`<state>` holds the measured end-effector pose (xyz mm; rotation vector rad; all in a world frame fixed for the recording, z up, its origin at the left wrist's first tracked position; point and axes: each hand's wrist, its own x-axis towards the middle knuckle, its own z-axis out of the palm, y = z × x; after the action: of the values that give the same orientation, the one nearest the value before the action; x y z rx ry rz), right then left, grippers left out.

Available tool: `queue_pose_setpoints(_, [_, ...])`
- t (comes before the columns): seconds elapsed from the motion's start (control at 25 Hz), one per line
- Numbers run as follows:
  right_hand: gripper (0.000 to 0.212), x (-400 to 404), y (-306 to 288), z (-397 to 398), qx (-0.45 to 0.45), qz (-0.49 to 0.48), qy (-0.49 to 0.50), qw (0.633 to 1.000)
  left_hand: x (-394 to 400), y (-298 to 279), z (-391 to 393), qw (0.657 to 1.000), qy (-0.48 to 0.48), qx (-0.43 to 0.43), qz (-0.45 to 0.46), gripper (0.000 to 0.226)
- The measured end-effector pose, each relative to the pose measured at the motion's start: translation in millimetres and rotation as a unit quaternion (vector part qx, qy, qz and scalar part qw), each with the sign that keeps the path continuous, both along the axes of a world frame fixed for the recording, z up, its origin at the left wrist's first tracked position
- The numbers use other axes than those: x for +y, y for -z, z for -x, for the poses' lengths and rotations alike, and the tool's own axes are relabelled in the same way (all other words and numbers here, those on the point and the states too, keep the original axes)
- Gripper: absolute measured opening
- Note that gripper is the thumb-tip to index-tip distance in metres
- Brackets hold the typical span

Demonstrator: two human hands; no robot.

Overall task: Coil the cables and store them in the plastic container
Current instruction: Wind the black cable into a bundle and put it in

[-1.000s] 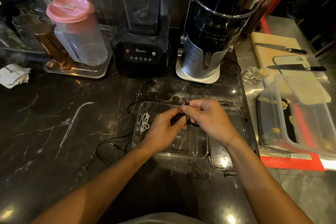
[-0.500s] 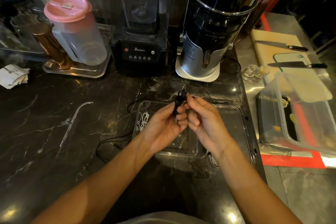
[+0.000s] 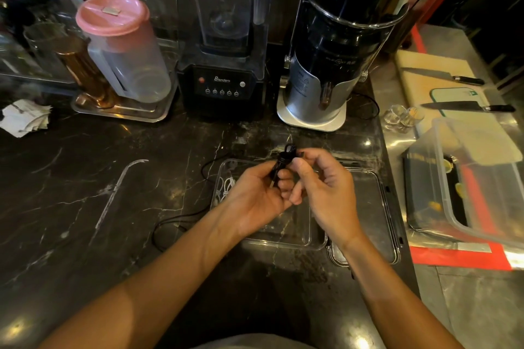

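"Blenders" in white on the black control panel of the blender [image 3: 222,85]

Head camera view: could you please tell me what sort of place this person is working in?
Probably a juice bar or café kitchen counter: a commercial blender beside a juicer, a pink-lidded pitcher on a tray, and knives on a cutting board.

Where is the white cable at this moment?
In the head view the coiled white cable lies inside the clear plastic container, at its left end, just left of the left hand.
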<state>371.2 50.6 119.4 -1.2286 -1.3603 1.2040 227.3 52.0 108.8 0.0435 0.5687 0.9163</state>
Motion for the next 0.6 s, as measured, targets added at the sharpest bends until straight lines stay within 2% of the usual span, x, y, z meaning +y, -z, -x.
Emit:
queue_pose_setpoints(0.08, [0.004,1,-2,0,-0.014,-0.021,0.003,1.000,-3,-5,-5,0.996,0.002,0.087,-0.022,0.025])
queue_pose_setpoints(0.16, [0.004,3,-1,3,-0.037,-0.032,-0.009,0.999,-8,-6,-13,0.971,-0.054,0.228,-0.055,0.031])
queue_pose_setpoints(0.24, [0.009,2,-1,6,-0.053,-0.040,-0.014,0.998,-11,-6,-18,0.920,-0.113,0.359,-0.109,0.035])
queue_pose_setpoints(0.32, [0.011,0,0,9,-0.062,-0.042,-0.015,0.997,-15,-8,-18,0.862,-0.147,0.450,-0.181,0.035])
queue_pose_setpoints(0.4, [0.008,-1,0,10,-0.056,-0.035,-0.014,0.998,-19,-7,-16,0.819,-0.147,0.497,-0.246,0.029])
queue_pose_setpoints(0.48, [0.006,1,-1,10,-0.055,-0.025,-0.017,0.998,-23,-6,-14,0.801,-0.122,0.508,-0.292,0.021])
queue_pose_setpoints(0.52, [0.006,2,-1,10,-0.056,-0.018,-0.021,0.998,-24,-5,-13,0.804,-0.114,0.504,-0.296,0.019])
queue_pose_setpoints(0.6, [0.006,4,-1,9,-0.053,-0.009,-0.032,0.998,-24,-5,-12,0.831,-0.114,0.469,-0.277,0.017])
